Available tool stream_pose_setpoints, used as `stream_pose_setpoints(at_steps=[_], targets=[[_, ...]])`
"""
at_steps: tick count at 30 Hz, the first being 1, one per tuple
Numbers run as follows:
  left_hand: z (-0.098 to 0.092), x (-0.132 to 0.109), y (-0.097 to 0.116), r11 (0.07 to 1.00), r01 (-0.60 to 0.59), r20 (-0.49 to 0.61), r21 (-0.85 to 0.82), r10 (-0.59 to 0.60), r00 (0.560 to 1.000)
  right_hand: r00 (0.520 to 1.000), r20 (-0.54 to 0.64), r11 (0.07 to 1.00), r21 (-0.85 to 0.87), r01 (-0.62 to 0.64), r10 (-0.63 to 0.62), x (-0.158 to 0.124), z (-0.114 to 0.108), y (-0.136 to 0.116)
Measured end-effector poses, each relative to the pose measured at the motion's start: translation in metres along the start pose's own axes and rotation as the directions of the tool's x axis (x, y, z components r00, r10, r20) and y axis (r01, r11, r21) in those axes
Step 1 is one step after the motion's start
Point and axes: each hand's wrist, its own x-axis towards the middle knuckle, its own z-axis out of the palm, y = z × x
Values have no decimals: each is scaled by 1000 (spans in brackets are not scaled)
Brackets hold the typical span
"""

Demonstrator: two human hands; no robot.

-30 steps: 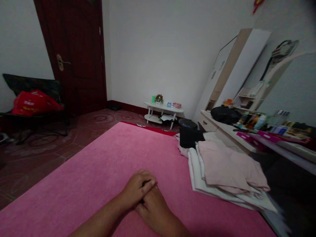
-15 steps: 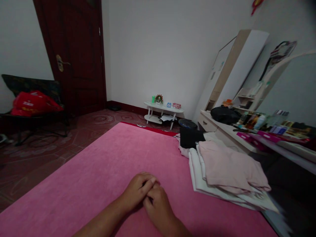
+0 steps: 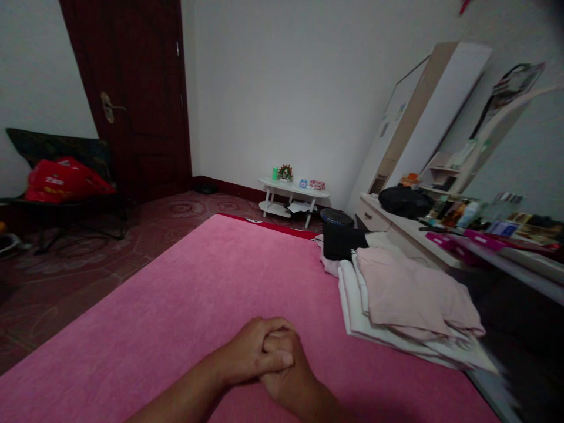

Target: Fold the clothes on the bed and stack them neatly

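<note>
– Since half a second ago, the left hand (image 3: pixel 251 351) has changed its clasp on the right hand (image 3: pixel 294 376); its thumb (image 3: pixel 278 361) now lies lower, straight across it.

– How closed are the two?

– The left hand is wrapped snugly round the right and has hold of that. The right's fingers look curled but are partly covered, so I can't tell how far they're bent or whether they grip back.

– What's below them?

– A pink bed (image 3: pixel 185 288), spreading ahead of the hands and to their left.

– Anything on it?

– Folded clothes to the right of the hands: a pale pink garment (image 3: pixel 409 291) on top of white cloth (image 3: pixel 348 294), and a black garment (image 3: pixel 342 244) a little further ahead.

– And further off?

– Past the clothes, a counter (image 3: pixel 408 238) with a black bag (image 3: pixel 404 201) on it. Well to the left of the hands, a red bag (image 3: pixel 68 181) sits on a chair (image 3: pixel 61 141). Straight ahead, beyond the bed, a low white stand (image 3: pixel 273 207). Ahead and left, a dark red door (image 3: pixel 136 117).
</note>
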Motion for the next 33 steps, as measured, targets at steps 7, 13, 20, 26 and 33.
stream_pose_setpoints(at_steps=[7, 13, 20, 26, 33], targets=[[3, 2, -4, 997, 43, -68, 57, -39, 997, 997, 21, 996, 54, -75, 74, 0, 0, 2], [5, 2, -2, 993, 60, -101, 99, -50, 994, 992, 18, 990, 69, -124, 123, -1, 1, 5], [7, 3, -4, 996, 55, -117, 66, -47, 992, 985, 27, 983, 62, -174, 172, 1, -1, 1], [7, 4, -5, 996, 60, -127, 72, -50, 991, 981, 24, 980, 51, -194, 193, 1, -2, 2], [8, 4, -4, 997, 52, -125, 65, -44, 991, 976, 38, 976, 28, -214, 213, 1, -3, 2]])
